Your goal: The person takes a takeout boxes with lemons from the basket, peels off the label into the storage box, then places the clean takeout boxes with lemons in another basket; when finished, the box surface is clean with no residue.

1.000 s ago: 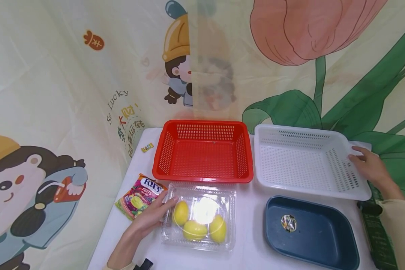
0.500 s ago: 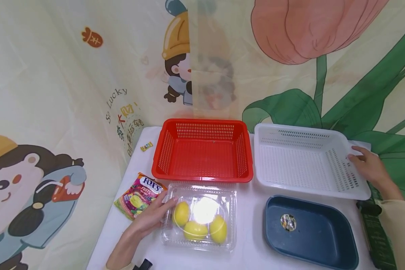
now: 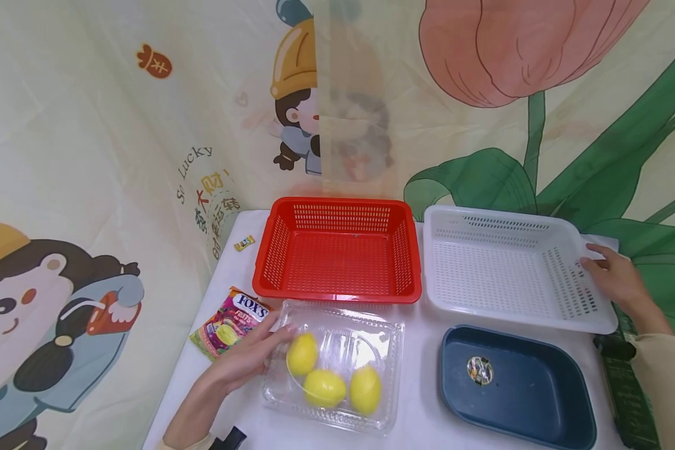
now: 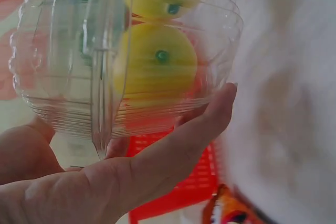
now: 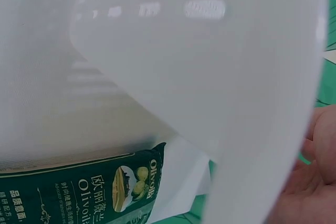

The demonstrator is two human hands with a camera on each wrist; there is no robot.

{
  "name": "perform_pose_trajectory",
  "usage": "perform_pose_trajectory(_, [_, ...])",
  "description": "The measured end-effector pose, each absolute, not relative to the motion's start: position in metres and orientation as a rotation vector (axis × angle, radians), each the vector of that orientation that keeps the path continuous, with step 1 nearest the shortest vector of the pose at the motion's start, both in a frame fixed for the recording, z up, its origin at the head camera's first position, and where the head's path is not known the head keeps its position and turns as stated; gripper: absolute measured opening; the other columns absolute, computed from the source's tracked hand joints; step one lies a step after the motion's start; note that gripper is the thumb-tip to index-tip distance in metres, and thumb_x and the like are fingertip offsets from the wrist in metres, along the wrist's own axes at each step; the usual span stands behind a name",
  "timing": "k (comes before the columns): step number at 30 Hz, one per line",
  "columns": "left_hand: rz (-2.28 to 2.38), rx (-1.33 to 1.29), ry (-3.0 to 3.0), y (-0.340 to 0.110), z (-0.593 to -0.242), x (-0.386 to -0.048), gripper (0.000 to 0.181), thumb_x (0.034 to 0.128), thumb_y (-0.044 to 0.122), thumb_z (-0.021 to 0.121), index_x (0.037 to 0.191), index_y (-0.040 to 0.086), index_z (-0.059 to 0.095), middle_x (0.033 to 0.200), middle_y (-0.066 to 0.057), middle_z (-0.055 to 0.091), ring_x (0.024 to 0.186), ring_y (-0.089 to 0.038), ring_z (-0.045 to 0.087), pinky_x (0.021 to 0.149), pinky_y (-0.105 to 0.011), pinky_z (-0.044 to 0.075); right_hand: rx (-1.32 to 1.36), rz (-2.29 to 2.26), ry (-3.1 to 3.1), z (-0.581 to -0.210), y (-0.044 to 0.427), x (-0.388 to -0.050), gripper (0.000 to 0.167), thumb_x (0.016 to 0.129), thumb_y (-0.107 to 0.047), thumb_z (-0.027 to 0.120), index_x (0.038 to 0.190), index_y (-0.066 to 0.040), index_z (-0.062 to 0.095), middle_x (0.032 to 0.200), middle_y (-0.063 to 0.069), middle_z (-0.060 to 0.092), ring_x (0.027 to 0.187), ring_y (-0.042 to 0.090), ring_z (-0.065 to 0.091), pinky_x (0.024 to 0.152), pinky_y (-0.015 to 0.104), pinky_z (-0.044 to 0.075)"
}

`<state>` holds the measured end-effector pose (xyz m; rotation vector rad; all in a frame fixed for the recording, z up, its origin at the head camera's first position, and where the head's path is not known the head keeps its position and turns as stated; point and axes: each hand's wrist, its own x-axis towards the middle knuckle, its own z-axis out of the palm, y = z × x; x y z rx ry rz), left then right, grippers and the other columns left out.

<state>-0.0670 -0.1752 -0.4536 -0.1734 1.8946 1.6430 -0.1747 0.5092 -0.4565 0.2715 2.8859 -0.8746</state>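
My left hand (image 3: 244, 359) grips the left side of a clear plastic clamshell box (image 3: 390, 375), which sits tilted near the front of the table. Several yellow lemons, three in view, lie inside, one being the middle lemon (image 3: 325, 388). In the left wrist view the fingers (image 4: 168, 156) and thumb reach around the ribbed side of the box. At the right, my right hand (image 3: 621, 281) holds the right rim of a white perforated basket (image 3: 435, 269); its fingers are partly hidden behind the rim (image 5: 278, 87) in the right wrist view.
A red basket (image 3: 337, 298) stands behind the box. Left lie a Fox's candy bag (image 3: 233, 325) and a small yellow wrapped candy (image 3: 244, 243). A dark blue tub (image 3: 540, 387) with a shiny round item (image 3: 480, 370) is at front right, beside a dark green Olivoilà packet (image 3: 630, 394).
My left hand has tilted and turned the box slightly clockwise, its right side shifting rightward and nearer me. The right hand and white basket look unmoved.
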Motion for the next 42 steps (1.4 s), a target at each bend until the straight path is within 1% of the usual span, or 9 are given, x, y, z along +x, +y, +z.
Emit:
perform_pose_trajectory(4, [1.632,-0.123,1.882,-0.175,-0.434,-0.073,0.066,0.1001,0.046,0.058,0.158,0.035,0.028,0.162,-0.011,0.028,0.144,-0.049,0.029,0.099,-0.081,0.038,0.26,-0.866,2.893,-0.456,0.51,-0.175,0.067,0.11,-0.033,0.037,0.155,0.011,0.015,0.131,0.051,0.041,0.081,0.041,0.068,0.055,0.031,0.052])
perform_pose_trajectory(11, [1.651,-0.029,1.914,-0.166,-0.407,-0.083,0.062,0.0995,0.045,0.059,0.154,0.034,0.031,0.155,-0.009,0.035,0.142,-0.044,0.033,0.1,-0.076,0.043,0.241,-0.868,2.9,-0.457,0.512,-0.176,0.067,0.11,-0.033,0.037,0.155,0.012,0.017,0.129,0.051,0.042,0.077,0.033,0.068,0.053,0.032,0.052])
perform_pose_trajectory(15, [1.662,-0.01,1.93,-0.16,-0.399,-0.094,0.062,0.0988,0.045,0.06,0.153,0.034,0.032,0.153,-0.007,0.037,0.143,-0.042,0.033,0.1,-0.073,0.045,0.234,-0.862,2.894,-0.459,0.513,-0.174,0.067,0.11,-0.033,0.037,0.155,0.012,0.016,0.129,0.051,0.042,0.078,0.034,0.069,0.054,0.032,0.053])
perform_pose_trajectory(18, [1.685,-0.012,1.922,-0.156,-0.396,-0.103,0.063,0.0983,0.046,0.062,0.153,0.035,0.033,0.152,-0.006,0.039,0.142,-0.039,0.034,0.101,-0.066,0.05,0.232,-0.859,2.894,-0.459,0.513,-0.173,0.067,0.11,-0.033,0.037,0.154,0.013,0.016,0.13,0.051,0.041,0.082,0.041,0.068,0.055,0.033,0.053])
perform_pose_trajectory(21, [1.708,-0.001,1.904,-0.151,-0.393,-0.113,0.063,0.0991,0.043,0.062,0.153,0.033,0.031,0.151,-0.007,0.04,0.141,-0.035,0.037,0.099,-0.055,0.056,0.233,-0.863,2.9,-0.459,0.513,-0.173,0.068,0.11,-0.033,0.037,0.155,0.012,0.016,0.13,0.051,0.041,0.083,0.042,0.068,0.055,0.033,0.053])
perform_pose_trajectory(24, [1.728,0.008,1.872,-0.146,-0.389,-0.124,0.061,0.1005,0.042,0.06,0.153,0.031,0.031,0.15,-0.009,0.042,0.137,-0.033,0.042,0.097,-0.048,0.058,0.232,-0.869,2.906,-0.46,0.513,-0.174,0.067,0.11,-0.033,0.038,0.155,0.012,0.016,0.13,0.051,0.041,0.083,0.042,0.068,0.055,0.032,0.053])
perform_pose_trajectory(31, [1.734,0.003,1.825,-0.125,-0.374,-0.148,0.062,0.1015,0.045,0.057,0.155,0.03,0.028,0.151,-0.008,0.042,0.14,-0.031,0.041,0.102,-0.049,0.055,0.232,-0.855,2.904,-0.459,0.514,-0.175,0.067,0.11,-0.034,0.038,0.154,0.013,0.018,0.129,0.051,0.041,0.081,0.04,0.068,0.056,0.035,0.055])
perform_pose_trajectory(38, [1.728,-0.006,1.778,-0.094,-0.363,-0.171,0.064,0.1015,0.045,0.057,0.157,0.034,0.026,0.149,-0.005,0.047,0.138,-0.028,0.05,0.096,-0.045,0.059,0.202,-0.86,2.937,-0.461,0.513,-0.176,0.065,0.11,-0.031,0.039,0.153,0.014,0.021,0.125,0.051,0.045,0.08,0.04,0.068,0.055,0.034,0.053])
perform_pose_trajectory(42, [1.748,0.009,1.735,-0.074,-0.355,-0.183,0.069,0.1003,0.046,0.059,0.159,0.035,0.023,0.152,-0.006,0.045,0.139,-0.028,0.049,0.096,-0.047,0.058,0.203,-0.859,2.943,-0.463,0.514,-0.177,0.065,0.109,-0.031,0.04,0.153,0.014,0.021,0.125,0.051,0.045,0.08,0.04,0.068,0.055,0.033,0.053])
